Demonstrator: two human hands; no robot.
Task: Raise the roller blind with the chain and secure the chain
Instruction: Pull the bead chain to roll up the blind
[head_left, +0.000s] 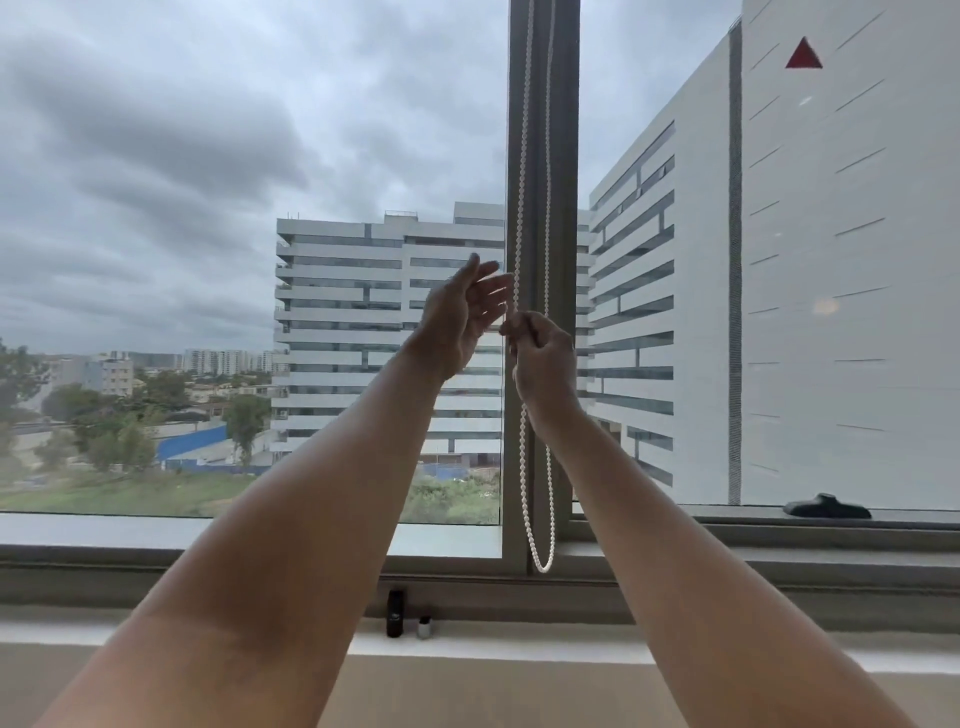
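A white beaded chain (522, 171) is seen hanging as a long loop in front of the dark vertical window mullion (563, 130), running down from the 12 o'clock edge of the view to just above the lower window frame (208, 558), where its bottom bend hangs free at about 6 o'clock from the hands. The right hand (543, 358) is raised in front of the mullion, just right of centre, and its fingers are closed together around the left strand of the chain, which is gripped at the thumb side of the fist; the strand continues below the wrist. The right strand is passed behind that hand and is not seen to be gripped. The left hand (462, 317) is held at 9 o'clock from the right hand, slightly higher, with palm turned towards the chain and fingers spread apart and extended; its fingertips are placed right beside the left strand, though contact cannot be told because of blur. No blind fabric is visible within the panes. On the sill (519, 644) below, at 7 o'clock from the chain's bend, a small dark bottle (395, 613) and a smaller pale-capped vial (425, 627) are stood side by side. A dark handle (826, 506) is seen on the right-hand frame at 4 o'clock.
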